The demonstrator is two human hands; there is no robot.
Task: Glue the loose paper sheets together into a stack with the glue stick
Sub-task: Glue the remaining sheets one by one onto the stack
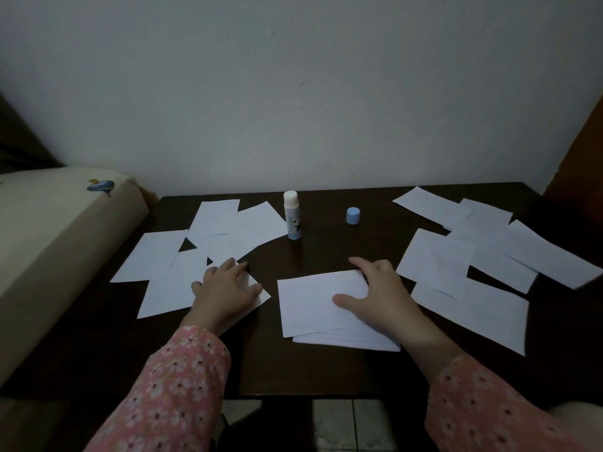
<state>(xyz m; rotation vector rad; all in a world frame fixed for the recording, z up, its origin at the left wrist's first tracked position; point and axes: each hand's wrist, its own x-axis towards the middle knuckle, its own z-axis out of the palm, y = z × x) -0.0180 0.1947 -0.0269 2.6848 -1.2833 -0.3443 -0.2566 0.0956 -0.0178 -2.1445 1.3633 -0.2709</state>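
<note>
Both hands lie flat on paper, fingers spread and gripping nothing. Left hand (pixel 225 287) rests palm down on the nearest sheet of the left scatter of loose sheets (pixel 208 243), a group of overlapping white pieces spread over the left part of the dark table (pixel 267 363). Right hand (pixel 380 295) presses on the right edge of the small stack (pixel 321 305) lying at the middle of the table, thumb stretched across its top sheet and forefinger pointing past its far corner; a lower sheet juts out beneath along the near edge.

Beyond and between the hands, the glue stick (pixel 292 215) stands upright with its white tip bare, just beside the right edge of the left scatter and apart from both hands. Its blue cap (pixel 353 216) sits on the table to the right of it, also well clear of the fingers. More overlapping sheets, the right scatter (pixel 483 256), lie just right of the right hand. Pink flowered sleeves (pixel 182 380) cover both forearms. A beige cushioned surface (pixel 49 243) adjoins the table's left side.
</note>
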